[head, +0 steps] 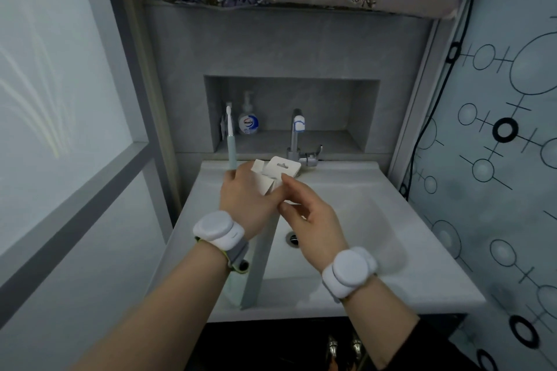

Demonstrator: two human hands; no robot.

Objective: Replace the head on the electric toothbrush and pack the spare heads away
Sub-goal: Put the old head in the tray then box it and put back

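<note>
Over the white sink (391,229), my left hand (241,194) grips an electric toothbrush (231,146) upright. It has a pale green handle and a white head on top. The same hand also steadies a small white cardboard box (265,181) whose hanger-tab flap (283,166) stands open. My right hand (312,221) pinches this box from the right, thumb and forefinger on its near edge. What the box holds is hidden. Both wrists wear white round bands.
A chrome tap (297,137) rises behind the box. A hand-soap pump bottle (248,122) stands in the grey wall niche. A long pale green box (254,277) leans on the sink's left rim under my left wrist. The drain (293,238) is in the basin. A patterned curtain hangs at right.
</note>
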